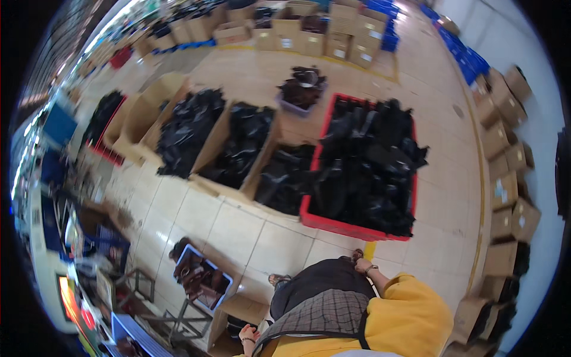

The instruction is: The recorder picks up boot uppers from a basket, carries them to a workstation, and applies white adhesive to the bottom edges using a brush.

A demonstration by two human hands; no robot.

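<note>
Holding the right hand (361, 266) before the red crate's (321, 223) near side, the left hand (250, 334) farther left of it, beside an open carton (247, 306). With fingers loosely bent; cannot tell whether pinching anything. With glossy black pieces (369, 172) heaped inside the crate, more in cardboard boxes (208, 146) leftward.

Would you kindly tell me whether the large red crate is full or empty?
Full: glossy black pieces cover the inside of the large red crate, some reaching out past its right-hand rim.
</note>
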